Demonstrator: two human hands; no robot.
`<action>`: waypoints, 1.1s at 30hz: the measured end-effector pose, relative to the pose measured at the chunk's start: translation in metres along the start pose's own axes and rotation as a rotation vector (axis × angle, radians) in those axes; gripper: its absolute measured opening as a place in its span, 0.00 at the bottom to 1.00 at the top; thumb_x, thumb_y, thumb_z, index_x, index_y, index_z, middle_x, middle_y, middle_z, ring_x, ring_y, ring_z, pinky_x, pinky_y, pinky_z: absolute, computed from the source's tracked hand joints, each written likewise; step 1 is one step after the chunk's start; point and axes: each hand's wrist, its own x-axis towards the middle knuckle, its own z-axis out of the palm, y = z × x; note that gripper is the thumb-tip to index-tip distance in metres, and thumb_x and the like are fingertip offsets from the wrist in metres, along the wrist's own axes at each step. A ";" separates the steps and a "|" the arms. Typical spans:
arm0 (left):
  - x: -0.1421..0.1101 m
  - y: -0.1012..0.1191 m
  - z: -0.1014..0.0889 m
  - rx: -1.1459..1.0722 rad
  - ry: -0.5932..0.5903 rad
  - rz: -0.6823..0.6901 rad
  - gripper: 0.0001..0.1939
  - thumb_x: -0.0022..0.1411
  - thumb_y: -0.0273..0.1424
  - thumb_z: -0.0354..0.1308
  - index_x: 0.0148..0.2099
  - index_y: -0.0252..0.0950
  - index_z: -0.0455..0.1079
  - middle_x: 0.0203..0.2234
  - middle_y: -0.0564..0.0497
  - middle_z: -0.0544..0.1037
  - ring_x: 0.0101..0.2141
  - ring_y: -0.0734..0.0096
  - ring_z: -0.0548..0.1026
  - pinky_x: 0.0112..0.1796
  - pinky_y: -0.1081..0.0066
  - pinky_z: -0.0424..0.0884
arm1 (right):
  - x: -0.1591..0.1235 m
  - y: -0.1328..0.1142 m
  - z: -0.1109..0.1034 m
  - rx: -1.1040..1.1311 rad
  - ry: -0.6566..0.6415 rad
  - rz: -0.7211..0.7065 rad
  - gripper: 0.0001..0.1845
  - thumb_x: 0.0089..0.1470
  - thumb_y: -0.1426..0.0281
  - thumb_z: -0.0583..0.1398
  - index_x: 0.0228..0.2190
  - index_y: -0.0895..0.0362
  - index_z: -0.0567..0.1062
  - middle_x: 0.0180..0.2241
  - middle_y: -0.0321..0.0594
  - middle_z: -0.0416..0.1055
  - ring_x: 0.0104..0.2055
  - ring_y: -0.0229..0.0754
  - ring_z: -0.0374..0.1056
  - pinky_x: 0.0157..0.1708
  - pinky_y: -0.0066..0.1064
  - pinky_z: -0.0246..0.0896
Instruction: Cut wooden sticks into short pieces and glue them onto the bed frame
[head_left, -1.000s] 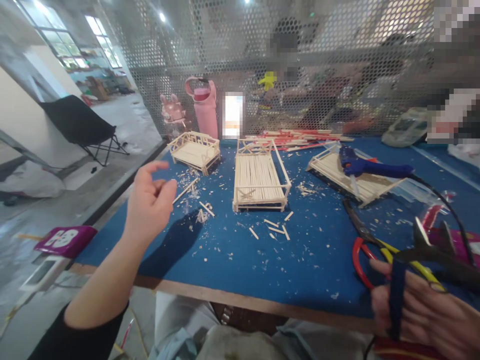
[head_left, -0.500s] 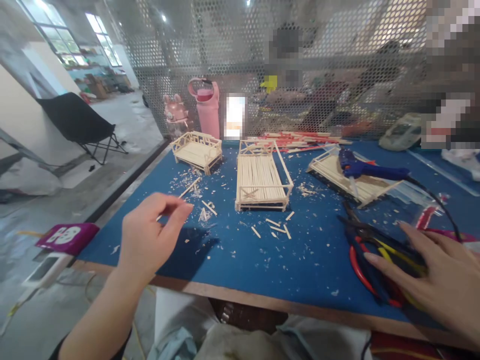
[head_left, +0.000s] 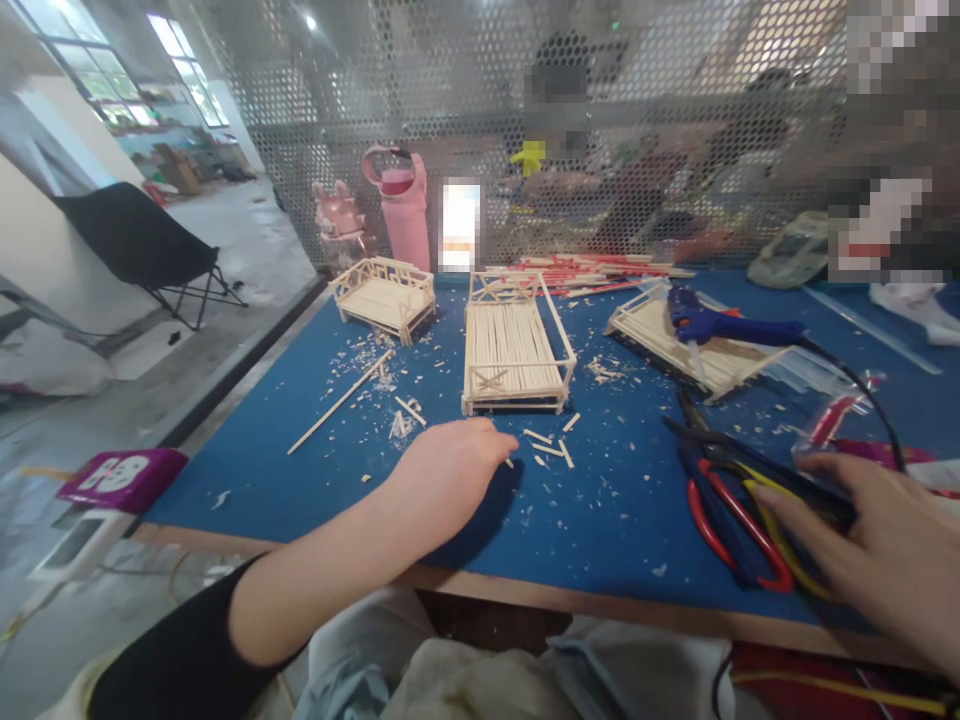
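My left hand (head_left: 461, 478) reaches across to the middle of the blue mat, thumb and fingers closed in a pinch. The tip of a short wooden stick (head_left: 509, 462) shows under its fingertips. More cut stick pieces (head_left: 547, 449) lie just to its right. Behind it stands a small bed-like frame (head_left: 514, 355) built of thin sticks. My right hand (head_left: 877, 540) is at the right, thumb and fingers apart over the handles of pliers with red handles (head_left: 739, 530) and a yellow-handled tool (head_left: 776, 525). A long stick (head_left: 337, 405) lies at the left.
A little stick bench (head_left: 386, 297) stands back left. At right, a blue glue gun (head_left: 731, 325) rests on another stick frame (head_left: 645, 320), its cord trailing right. Red and plain sticks (head_left: 577, 270) are piled behind, near a pink bottle (head_left: 406, 220). A purple box (head_left: 120, 475) sits at the left edge.
My left hand has moved right and let go of the long stick, which now lies on the mat; its fingers are down at a short stick. My right hand stays by the pliers.
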 end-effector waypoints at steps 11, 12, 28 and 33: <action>0.054 0.021 0.007 0.175 -0.210 -0.070 0.13 0.61 0.17 0.46 0.39 0.28 0.72 0.34 0.42 0.75 0.35 0.60 0.77 0.35 0.62 0.74 | 0.002 0.017 0.018 0.078 -0.143 -0.015 0.33 0.43 0.48 0.49 0.42 0.58 0.68 0.39 0.55 0.74 0.40 0.59 0.71 0.38 0.47 0.65; 0.051 0.019 0.005 0.165 -0.193 -0.076 0.13 0.61 0.17 0.45 0.40 0.29 0.72 0.35 0.42 0.75 0.36 0.61 0.76 0.36 0.63 0.74 | 0.002 0.017 0.018 0.069 -0.136 -0.026 0.32 0.44 0.48 0.49 0.43 0.58 0.68 0.39 0.55 0.74 0.41 0.59 0.71 0.38 0.47 0.65; 0.046 0.012 0.016 0.155 -0.185 -0.073 0.12 0.63 0.21 0.46 0.37 0.32 0.71 0.33 0.47 0.74 0.32 0.64 0.77 0.31 0.68 0.72 | -0.011 -0.002 0.017 -0.065 -0.050 -0.105 0.27 0.49 0.52 0.46 0.37 0.58 0.73 0.35 0.52 0.72 0.38 0.58 0.68 0.39 0.46 0.62; 0.029 0.008 0.014 0.116 -0.066 -0.086 0.11 0.64 0.21 0.45 0.41 0.33 0.69 0.35 0.48 0.75 0.37 0.65 0.76 0.36 0.67 0.73 | -0.012 -0.002 0.015 -0.112 0.003 -0.066 0.30 0.50 0.51 0.46 0.41 0.60 0.71 0.35 0.54 0.72 0.38 0.58 0.68 0.38 0.45 0.62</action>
